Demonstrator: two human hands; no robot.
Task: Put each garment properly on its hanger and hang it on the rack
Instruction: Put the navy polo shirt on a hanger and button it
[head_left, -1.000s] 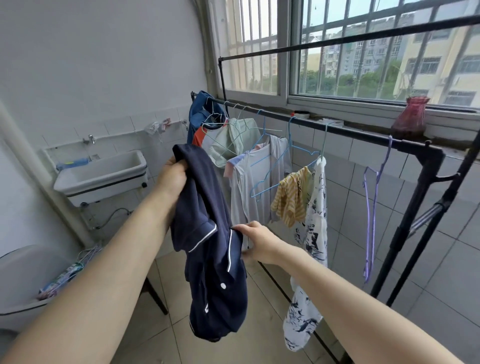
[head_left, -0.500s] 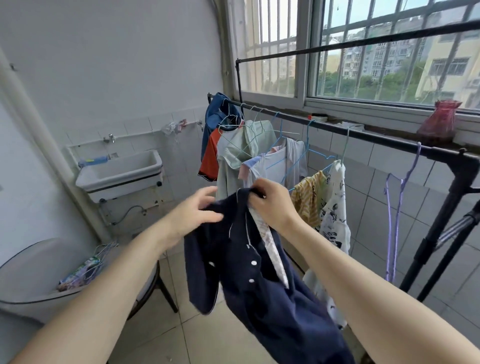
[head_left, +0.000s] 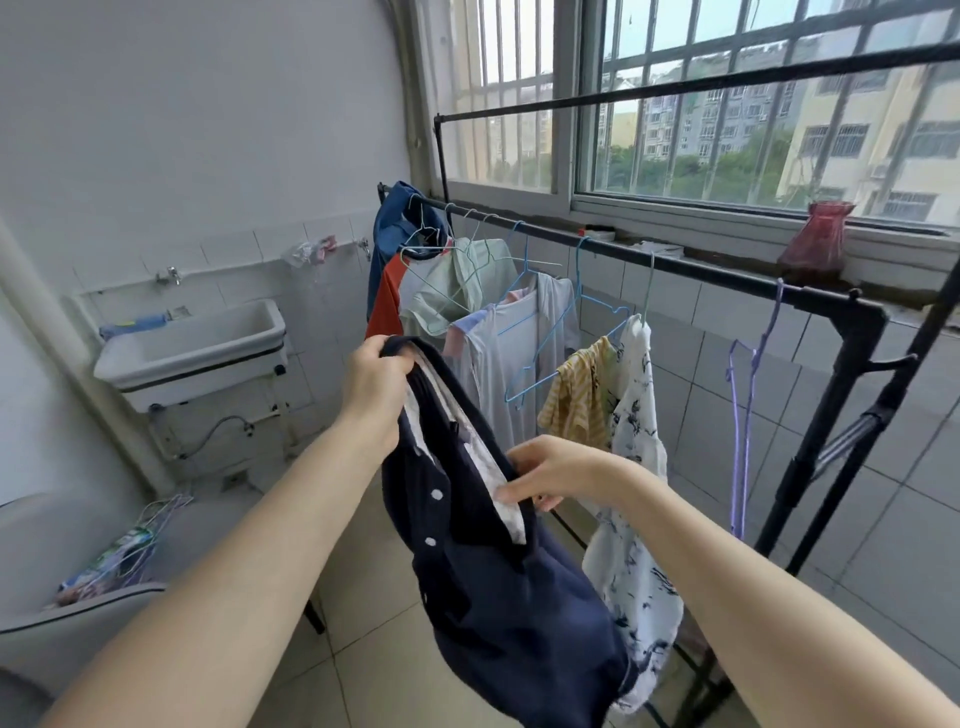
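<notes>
Navy button-front shirt with white piping (head_left: 498, 587) is gripped at its top by the left hand (head_left: 376, 387); its white-lined edge is pinched lower by the right hand (head_left: 558, 470).

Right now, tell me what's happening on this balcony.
A person is sorting out a navy button-front shirt with white trim. The left hand grips its top edge, while the right hand pinches the white-lined placket lower down. The shirt is not on a hanger yet. Behind it, the black metal rack already carries several hung garments, and an empty purple hanger hangs near its right end.
</notes>
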